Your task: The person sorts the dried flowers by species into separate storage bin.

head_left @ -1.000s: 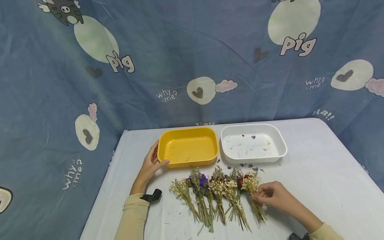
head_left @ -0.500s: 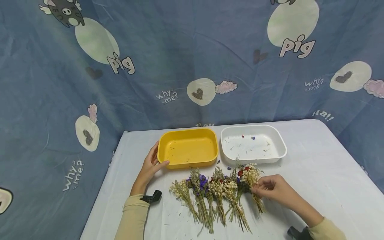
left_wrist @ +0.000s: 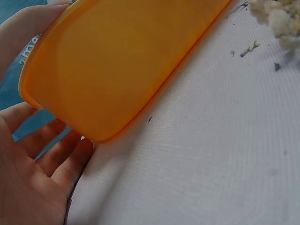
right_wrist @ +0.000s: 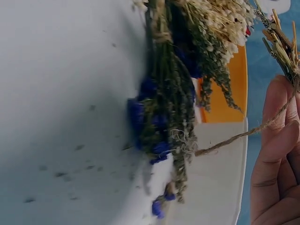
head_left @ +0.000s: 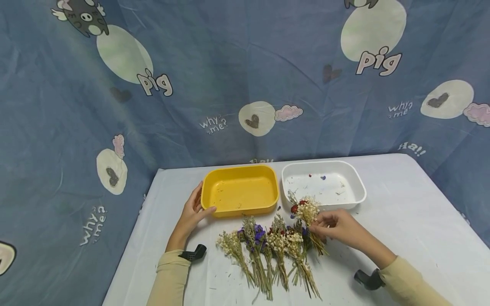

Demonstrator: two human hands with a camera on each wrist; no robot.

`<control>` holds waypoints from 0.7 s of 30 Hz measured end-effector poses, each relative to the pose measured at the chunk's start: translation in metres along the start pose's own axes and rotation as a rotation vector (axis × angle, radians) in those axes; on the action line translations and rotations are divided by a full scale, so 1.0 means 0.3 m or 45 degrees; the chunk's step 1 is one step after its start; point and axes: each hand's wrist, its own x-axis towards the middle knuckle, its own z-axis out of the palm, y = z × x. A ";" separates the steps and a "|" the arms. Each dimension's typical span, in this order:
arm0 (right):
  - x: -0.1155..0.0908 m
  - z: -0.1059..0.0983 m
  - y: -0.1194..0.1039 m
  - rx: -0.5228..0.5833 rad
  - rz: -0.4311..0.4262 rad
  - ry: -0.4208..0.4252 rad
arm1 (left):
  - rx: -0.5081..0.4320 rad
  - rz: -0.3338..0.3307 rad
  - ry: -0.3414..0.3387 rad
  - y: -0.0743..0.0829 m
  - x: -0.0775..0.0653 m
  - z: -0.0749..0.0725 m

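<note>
In the head view my right hand [head_left: 337,227] pinches a small dried-flower bouquet [head_left: 308,212] with cream and red blooms, raised over the table. Its stems [right_wrist: 281,49] and a loose strand of twine [right_wrist: 239,137] show in the right wrist view. Several similar bouquets [head_left: 277,242] lie side by side just left of it, one with purple flowers [head_left: 259,233]. My left hand [head_left: 189,216] holds the left end of a yellow tray [head_left: 245,211], thumb at the rim. In the left wrist view, the fingers [left_wrist: 70,161] reach around the tray's end.
A white tray [head_left: 346,204] stands right of the yellow one, holding a few petals and stem bits. Scraps of plant lie on the white-covered table [head_left: 413,221]. A blue printed cloth [head_left: 214,63] hangs behind the table.
My right hand has lifted the cream-and-red bouquet off the table and carried it left and away from me, toward the white tray's near edge. My left hand keeps its place.
</note>
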 end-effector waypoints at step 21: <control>0.275 -0.012 -0.081 -0.064 -0.066 -0.148 | -0.004 -0.005 0.015 -0.003 -0.003 0.002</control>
